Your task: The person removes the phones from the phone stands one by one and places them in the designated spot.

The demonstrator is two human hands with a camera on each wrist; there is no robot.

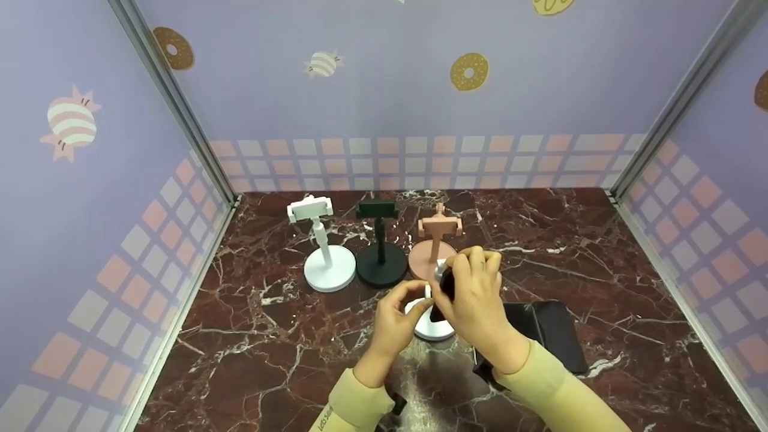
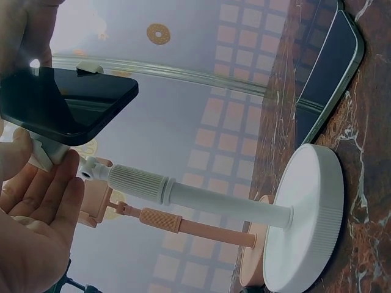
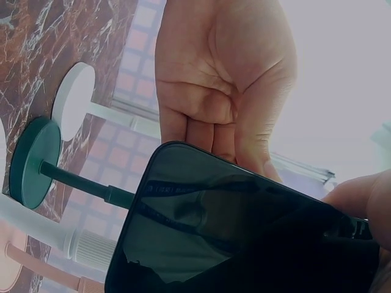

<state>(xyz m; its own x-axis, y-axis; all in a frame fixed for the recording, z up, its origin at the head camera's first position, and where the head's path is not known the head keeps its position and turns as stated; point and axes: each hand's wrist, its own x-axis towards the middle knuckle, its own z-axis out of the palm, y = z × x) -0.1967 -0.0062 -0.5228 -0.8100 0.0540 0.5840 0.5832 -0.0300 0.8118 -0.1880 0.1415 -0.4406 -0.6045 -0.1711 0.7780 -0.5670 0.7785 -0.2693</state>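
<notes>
A black smartphone is held in my right hand, its thumb along one long edge. Its screen reflects light, and the phone is tilted against the clamp of a white phone stand. My left hand pinches that white clamp between thumb and fingers, just under the phone. The stand's round base rests on the table below both hands. In the right wrist view the phone covers the clamp and my left fingertips. Whether the clamp grips the phone cannot be told.
Behind stand another white phone stand, a black one and a peach one in a row. Two dark phones lie at the right, one outermost and one near my right wrist. Patterned panels enclose the marbled table.
</notes>
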